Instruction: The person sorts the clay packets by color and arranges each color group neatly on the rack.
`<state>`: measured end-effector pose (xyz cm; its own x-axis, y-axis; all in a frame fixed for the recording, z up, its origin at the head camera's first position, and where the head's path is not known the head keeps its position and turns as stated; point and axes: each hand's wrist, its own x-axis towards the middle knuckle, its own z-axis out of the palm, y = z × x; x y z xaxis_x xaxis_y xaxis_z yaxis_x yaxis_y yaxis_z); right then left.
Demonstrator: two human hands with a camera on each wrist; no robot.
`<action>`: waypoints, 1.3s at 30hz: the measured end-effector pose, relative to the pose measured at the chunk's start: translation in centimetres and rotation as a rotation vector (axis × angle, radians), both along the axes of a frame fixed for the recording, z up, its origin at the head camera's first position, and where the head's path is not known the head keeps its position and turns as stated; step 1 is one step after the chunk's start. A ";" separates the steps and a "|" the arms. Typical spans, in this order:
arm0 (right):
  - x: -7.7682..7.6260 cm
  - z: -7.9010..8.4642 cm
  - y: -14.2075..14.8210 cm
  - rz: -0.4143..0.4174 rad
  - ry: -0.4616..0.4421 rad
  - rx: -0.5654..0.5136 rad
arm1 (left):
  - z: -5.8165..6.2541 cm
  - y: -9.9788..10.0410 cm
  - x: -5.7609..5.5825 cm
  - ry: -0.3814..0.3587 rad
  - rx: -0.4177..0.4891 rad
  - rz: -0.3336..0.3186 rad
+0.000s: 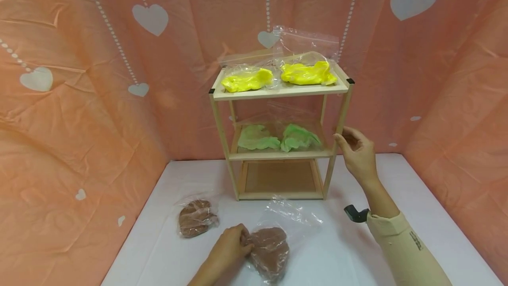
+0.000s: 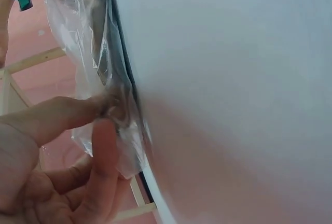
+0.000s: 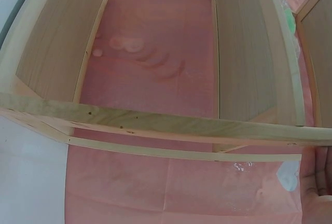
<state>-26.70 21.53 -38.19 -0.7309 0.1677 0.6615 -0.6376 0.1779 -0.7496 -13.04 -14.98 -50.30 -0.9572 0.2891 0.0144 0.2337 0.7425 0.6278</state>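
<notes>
My left hand (image 1: 230, 247) pinches the left edge of a clear plastic bag of brown clay (image 1: 270, 250) on the table. Seen from the left wrist, thumb and finger squeeze the clear plastic (image 2: 85, 42) at its corner. At the other side, my right hand (image 1: 360, 153) holds the right front post of a small wooden three-tier shelf (image 1: 279, 156), thumb in front and fingers behind. Only part of the right hand (image 3: 317, 177) shows at the edge of the right wrist view, beside the wooden post (image 3: 171, 125).
Another bagged lump of brown clay (image 1: 196, 218) lies left on the white table (image 1: 158, 215). Two bags of yellow clay (image 1: 247, 80) (image 1: 307, 73) sit on the top tier, two of green clay (image 1: 258, 137) (image 1: 298, 137) on the middle tier. A pink curtain (image 1: 190, 100) hangs close behind.
</notes>
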 end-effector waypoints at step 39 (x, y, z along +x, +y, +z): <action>0.0 0.0 0.0 0.005 0.000 -0.018 | 1.4 3.5 -5.4 0.120 0.458 0.207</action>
<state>-26.74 21.48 -38.24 -0.7318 0.1760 0.6584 -0.6384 0.1613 -0.7526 -18.40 -11.51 -48.88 -0.9774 0.0319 0.2088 0.2016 0.4361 0.8770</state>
